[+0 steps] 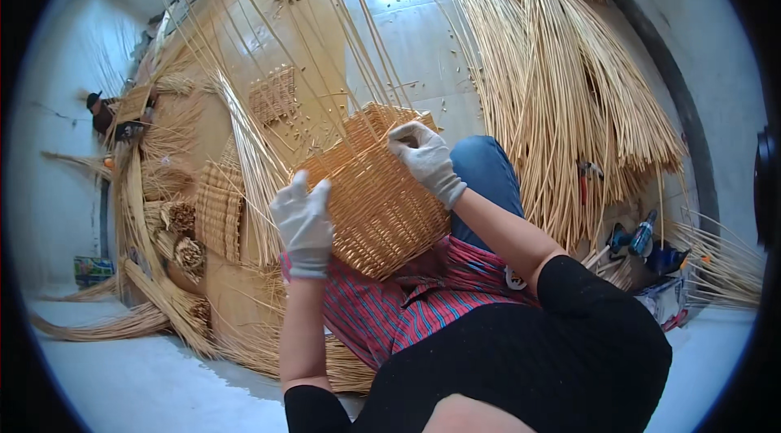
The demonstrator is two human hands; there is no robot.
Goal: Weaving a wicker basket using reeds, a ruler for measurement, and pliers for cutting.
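A honey-coloured wicker basket [389, 209] rests tilted on my lap, against a red and blue striped apron [382, 303]. Long thin rods [373, 30] rise from its far edge and spread away from me. My right hand [425, 160], in a pale work glove, is closed at the basket's upper right rim, thumb and fingers bent together there. Also gloved, my left hand [304, 221] is at the basket's left edge with its fingers curled and thumb raised. Whatever is between the left fingers is too small to make out.
Large bundles of peeled rods [561, 100] lie on the right, with red-handled cutters [587, 177] and a teal power drill [643, 234] beside them. A woven panel [220, 209] and loose rod bundles [150, 295] are on the left. Another person [102, 114] works at far left.
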